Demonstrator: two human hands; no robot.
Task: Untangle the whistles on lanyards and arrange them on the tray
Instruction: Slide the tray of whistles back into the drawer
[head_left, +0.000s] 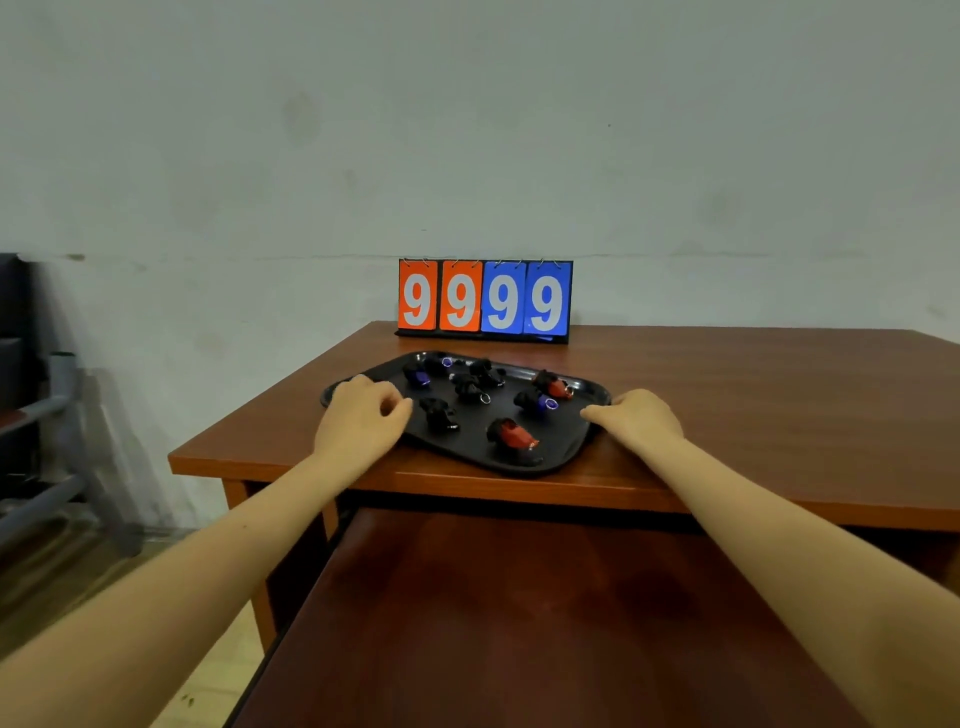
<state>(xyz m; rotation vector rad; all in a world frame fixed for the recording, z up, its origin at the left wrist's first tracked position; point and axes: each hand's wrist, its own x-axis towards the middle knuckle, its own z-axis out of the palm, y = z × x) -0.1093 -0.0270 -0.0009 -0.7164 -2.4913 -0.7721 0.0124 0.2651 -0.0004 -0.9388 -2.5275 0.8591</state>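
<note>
I see the black tray sitting near the front edge of the brown table, with the whistles — black, red and blue, each bundled with its lanyard — spread apart across it. My left hand rests on the tray's left rim with fingers curled loosely, and I cannot tell whether they grip the rim, while my right hand lies at the tray's right edge, fingers bent toward it — contact unclear. Behind the tray stands a flip scoreboard reading 9 9 9 9, two orange cards and two blue.
</note>
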